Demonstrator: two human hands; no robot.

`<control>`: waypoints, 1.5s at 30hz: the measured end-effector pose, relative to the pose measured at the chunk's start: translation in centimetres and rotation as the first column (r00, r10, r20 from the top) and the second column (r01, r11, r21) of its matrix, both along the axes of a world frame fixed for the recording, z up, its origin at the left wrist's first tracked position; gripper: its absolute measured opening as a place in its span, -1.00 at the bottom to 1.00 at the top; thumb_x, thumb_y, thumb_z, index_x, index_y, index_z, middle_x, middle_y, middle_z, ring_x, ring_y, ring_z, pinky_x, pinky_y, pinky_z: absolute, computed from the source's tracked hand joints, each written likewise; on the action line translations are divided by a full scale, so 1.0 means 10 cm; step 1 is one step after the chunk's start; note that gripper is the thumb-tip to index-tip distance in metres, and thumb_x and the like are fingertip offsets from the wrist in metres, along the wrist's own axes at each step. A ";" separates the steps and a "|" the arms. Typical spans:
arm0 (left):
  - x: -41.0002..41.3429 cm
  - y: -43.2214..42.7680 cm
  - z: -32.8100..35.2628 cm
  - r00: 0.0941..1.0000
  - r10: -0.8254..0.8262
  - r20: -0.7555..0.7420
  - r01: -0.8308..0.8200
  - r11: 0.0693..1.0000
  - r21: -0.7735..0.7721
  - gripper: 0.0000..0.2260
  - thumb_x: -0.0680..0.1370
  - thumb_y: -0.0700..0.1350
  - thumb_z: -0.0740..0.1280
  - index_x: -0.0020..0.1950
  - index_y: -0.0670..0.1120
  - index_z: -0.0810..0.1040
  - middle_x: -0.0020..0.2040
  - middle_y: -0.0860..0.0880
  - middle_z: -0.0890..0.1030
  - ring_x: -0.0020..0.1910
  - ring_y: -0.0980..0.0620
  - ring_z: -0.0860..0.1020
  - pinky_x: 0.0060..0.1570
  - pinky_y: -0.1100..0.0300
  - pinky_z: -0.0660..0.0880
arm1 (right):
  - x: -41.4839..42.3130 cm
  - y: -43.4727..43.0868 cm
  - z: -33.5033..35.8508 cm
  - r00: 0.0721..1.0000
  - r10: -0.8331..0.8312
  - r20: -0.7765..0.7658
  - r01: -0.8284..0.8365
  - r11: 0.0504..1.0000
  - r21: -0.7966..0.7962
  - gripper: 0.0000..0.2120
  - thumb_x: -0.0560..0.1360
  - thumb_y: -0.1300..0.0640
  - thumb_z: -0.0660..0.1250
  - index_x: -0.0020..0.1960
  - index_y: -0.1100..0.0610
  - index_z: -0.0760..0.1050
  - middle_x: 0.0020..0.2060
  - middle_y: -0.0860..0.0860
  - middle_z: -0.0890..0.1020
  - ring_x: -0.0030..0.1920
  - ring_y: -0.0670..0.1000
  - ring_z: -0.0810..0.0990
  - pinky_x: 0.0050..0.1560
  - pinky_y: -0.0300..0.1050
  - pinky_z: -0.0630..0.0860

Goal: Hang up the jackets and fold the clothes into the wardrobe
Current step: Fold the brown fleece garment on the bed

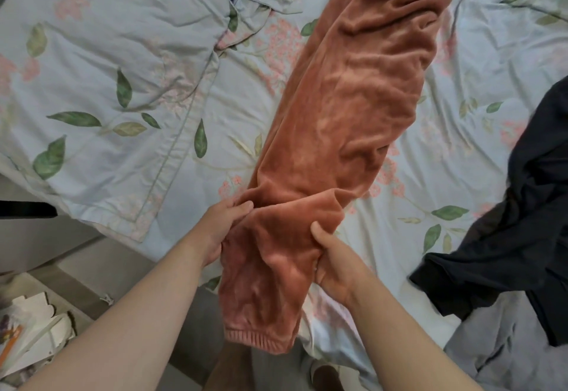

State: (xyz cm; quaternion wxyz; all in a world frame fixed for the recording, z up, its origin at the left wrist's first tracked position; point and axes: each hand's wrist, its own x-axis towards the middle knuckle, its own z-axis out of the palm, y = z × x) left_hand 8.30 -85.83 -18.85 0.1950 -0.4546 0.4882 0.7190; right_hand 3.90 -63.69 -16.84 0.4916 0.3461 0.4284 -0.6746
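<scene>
Across the bed [445, 150], rust fleece trousers [353, 98] stretch away up and rightward. Left hand [219, 227] and right hand [335, 264] flank the near end above its cuff [258, 338] — fingers [242, 206] pinching fabric.

Floral bedsheet [445, 160]; matching pillow [92, 67] left; papers [30, 332] on floor.

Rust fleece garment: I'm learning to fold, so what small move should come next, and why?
Probably lift the ribbed cuff end and carry it up toward the far end, halving the length. The rust fleece garment lies stretched long across the bed, and the left hand and right hand both already grip it near the cuff.
</scene>
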 end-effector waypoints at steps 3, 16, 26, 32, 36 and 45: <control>0.12 -0.03 -0.09 0.972 -0.233 0.031 0.234 0.971 -0.036 -0.58 0.31 -0.09 0.54 0.12 -0.18 0.63 0.01 -0.22 0.70 -0.01 -0.17 0.68 0.06 0.04 0.59 | 0.10 0.03 -0.08 0.993 0.121 -0.018 -0.118 0.986 0.122 -0.73 0.58 0.23 0.35 0.25 0.28 0.55 -0.20 0.07 0.68 -0.22 0.00 0.63 -0.12 -0.04 0.63; -1.20 0.13 -0.14 0.957 -0.289 -0.040 0.257 0.899 -0.354 -0.68 0.35 0.00 0.57 0.01 -0.10 0.63 -0.11 -0.03 0.71 -0.14 0.00 0.69 -0.10 0.14 0.62 | -1.03 0.04 -0.20 0.956 -0.173 -0.237 0.227 0.948 0.225 -0.69 0.55 0.02 0.39 0.19 0.20 0.59 -0.03 0.09 0.73 -0.06 0.01 0.73 -0.10 -0.11 0.62; -1.57 -0.06 -0.20 0.981 -0.193 0.033 0.193 0.925 -0.327 -0.75 0.28 -0.14 0.47 -0.08 -0.17 0.68 -0.20 -0.10 0.71 -0.19 -0.11 0.65 -0.19 0.16 0.52 | -1.47 0.08 -0.29 0.962 0.051 -0.270 0.048 0.936 0.349 -0.60 0.43 -0.13 0.42 0.19 0.04 0.61 0.05 0.04 0.72 0.07 0.10 0.70 0.20 0.13 0.57; -2.39 -0.06 -0.23 0.942 -0.325 -0.079 0.239 0.819 -0.522 -0.73 0.32 0.04 0.52 -0.17 -0.13 0.65 -0.25 -0.04 0.69 -0.26 -0.01 0.61 -0.23 0.14 0.50 | -2.52 0.15 -0.28 0.515 0.626 -0.585 0.258 0.538 0.802 -0.33 0.47 -0.20 0.34 0.51 -0.12 0.21 0.38 0.04 0.40 0.40 0.09 0.36 0.39 0.03 0.35; -2.90 0.08 -0.26 0.903 -0.408 -0.133 0.201 0.677 -0.708 -0.87 0.45 -0.03 0.50 -0.17 -0.02 0.59 -0.19 0.10 0.64 -0.19 0.14 0.59 -0.26 0.26 0.46 | -3.06 -0.02 -0.44 0.171 0.958 -0.228 0.109 0.212 0.971 -0.26 0.52 -0.33 0.18 0.60 -0.13 0.03 0.61 0.14 -0.01 0.60 0.14 -0.05 0.58 0.11 -0.04; -3.34 0.27 -0.66 0.877 -0.480 -0.014 0.054 0.128 -0.990 -0.78 0.60 -0.06 0.27 -0.17 -0.07 0.30 -0.17 -0.18 0.53 -0.16 -0.27 0.53 -0.27 0.01 0.33 | -3.55 0.39 -0.52 -0.113 0.925 -0.362 0.197 0.378 0.904 -0.26 0.47 -0.34 0.03 0.57 -0.02 0.23 0.58 0.09 0.19 0.57 0.07 0.13 0.53 -0.10 0.00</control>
